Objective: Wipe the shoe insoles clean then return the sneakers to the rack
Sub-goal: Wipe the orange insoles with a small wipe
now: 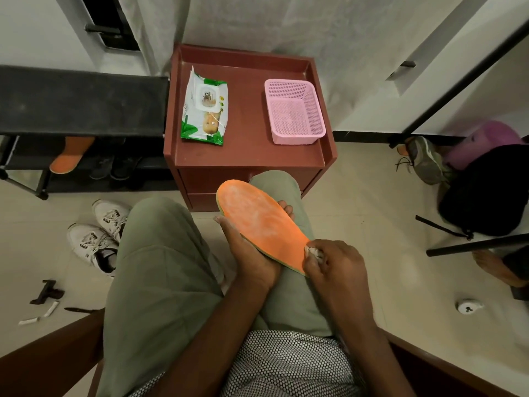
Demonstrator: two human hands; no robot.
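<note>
Insoles visible: two, both orange. One orange insole (262,224) lies over the seated person's right thigh, directly in front of the red-brown cabinet (246,150), toe end pointing toward the cabinet. The left hand (249,253) supports it from beneath, thumb along its near-left edge and fingertips curled up past the far edge. The right hand (336,267) pinches a small crumpled white wipe (315,251) and presses it against the heel end of the insole. White residue shows across the insole's toe half.

The second insole (71,156) rests on a lower shelf of the black shoe rack (83,101), which stands touching the cabinet's left side. Dark shoes sit beside it on that shelf; their count cannot be told.

White sneakers (98,233): two, on the floor left of the cabinet's front, below the rack, side by side. Dark lettering marks their sides but cannot be read.

On the cabinet top: one green-and-white wet-wipe pack (204,107) at the left, lid closed, print too small to read; one pink mesh basket (294,111) at the right, well apart from the pack.

Right of the cabinet, on the floor: one grey-green shoe (423,159) against a black bag (486,190), and one small white round object (469,306).
</note>
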